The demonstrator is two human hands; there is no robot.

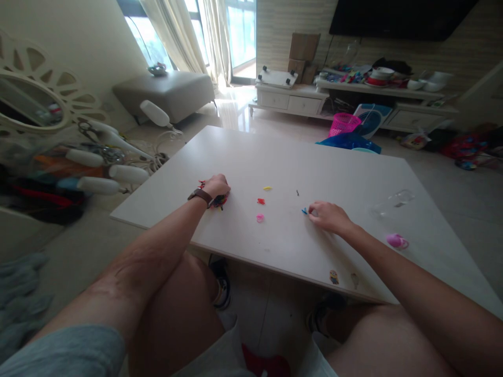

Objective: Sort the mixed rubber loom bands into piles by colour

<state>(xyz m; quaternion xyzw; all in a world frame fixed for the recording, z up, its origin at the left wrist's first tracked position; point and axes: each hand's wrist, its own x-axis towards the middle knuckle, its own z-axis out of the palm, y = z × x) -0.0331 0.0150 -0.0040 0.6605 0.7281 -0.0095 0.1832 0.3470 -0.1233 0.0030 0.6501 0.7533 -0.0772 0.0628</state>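
One clear container (403,198) lies right of the right hand (329,216) and blue piece (304,211).

Looks smooth and satiny on the desk (239,157), like plastic on the small blue piece (304,211), like glossy plastic on the larger pink piece (394,240), transparent on the container (404,197), leather-like on the watch strap (200,196), polished on the floor (234,118).

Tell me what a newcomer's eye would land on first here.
Probably the broad white table, with the left hand at a colourful pile on its left part and the right hand at a small blue piece right of the middle. Between the hands, a yellow bit, a red one and a pink one stand out. Beyond the far edge, a bright pink basket catches the eye.
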